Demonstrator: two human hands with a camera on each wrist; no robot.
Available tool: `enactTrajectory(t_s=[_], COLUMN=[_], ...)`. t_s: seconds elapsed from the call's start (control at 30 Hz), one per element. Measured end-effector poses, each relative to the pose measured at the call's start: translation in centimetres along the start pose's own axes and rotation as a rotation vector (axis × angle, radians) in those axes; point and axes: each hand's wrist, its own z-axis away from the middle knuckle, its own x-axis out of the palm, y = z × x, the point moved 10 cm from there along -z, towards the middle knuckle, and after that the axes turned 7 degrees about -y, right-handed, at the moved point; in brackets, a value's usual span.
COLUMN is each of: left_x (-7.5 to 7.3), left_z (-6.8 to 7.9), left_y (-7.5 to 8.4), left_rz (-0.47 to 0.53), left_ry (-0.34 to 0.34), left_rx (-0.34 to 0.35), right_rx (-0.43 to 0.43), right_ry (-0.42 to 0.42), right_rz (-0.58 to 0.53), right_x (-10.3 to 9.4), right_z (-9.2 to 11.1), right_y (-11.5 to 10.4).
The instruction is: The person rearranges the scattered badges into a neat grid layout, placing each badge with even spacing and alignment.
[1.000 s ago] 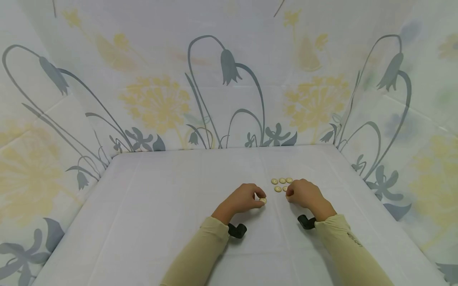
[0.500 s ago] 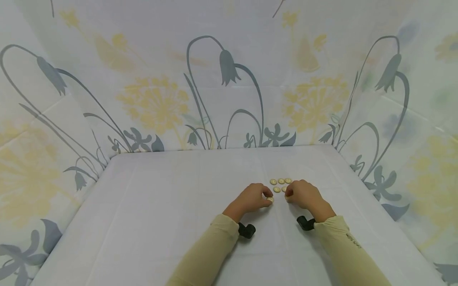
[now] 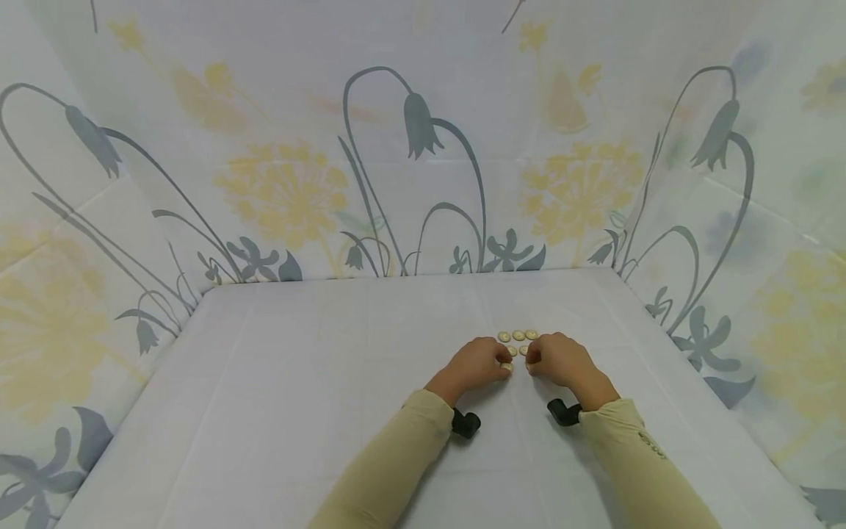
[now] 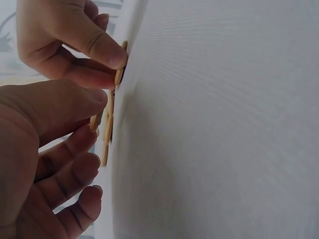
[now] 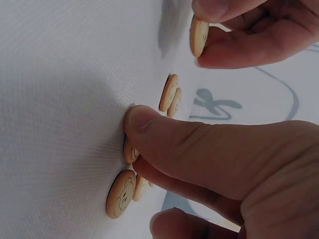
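Note:
My left hand [image 3: 471, 365] pinches a small round wooden-looking disc [image 3: 507, 367] between thumb and fingers; in the right wrist view this disc [image 5: 199, 37] is held tilted and appears just off the cloth. With thumb and finger my right hand [image 3: 567, 361] grips another disc [image 5: 130, 150], which rests at the cloth, partly hidden by the thumb. Behind the hands lie several similar discs: a back row with a middle disc [image 3: 518, 335], and a nearer row with a disc [image 3: 524, 350] partly covered by the hands. A bear face is drawn on one flat disc [image 5: 121, 194].
A white cloth covers the table [image 3: 284, 389]. Flower-printed fabric [image 3: 284, 184] hangs behind it and at both sides. A black wrist camera [image 3: 466, 424] is on the left wrist, and another black camera [image 3: 563, 412] on the right one.
My left hand has moved right with its disc, closing the gap toward my right hand and the rows. My right hand has stayed in place on its disc.

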Motion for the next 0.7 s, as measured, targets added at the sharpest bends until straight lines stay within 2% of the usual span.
enactTrajectory(t_s=[0.23,0.7], left_x=[0.1,1.3], left_z=[-0.6,-2.2], left_y=[1.2,1.1], left_rz=[-0.063,-0.082], left_ry=[0.002,0.001], left_rx=[0.04,0.01], right_rx=[-0.001,-0.004], right_ry=[0.003,0.039], right_rz=[-0.003,0.026], right_x=[0.1,0.0], right_z=[0.0,0.2], right_y=[0.2,0.1])
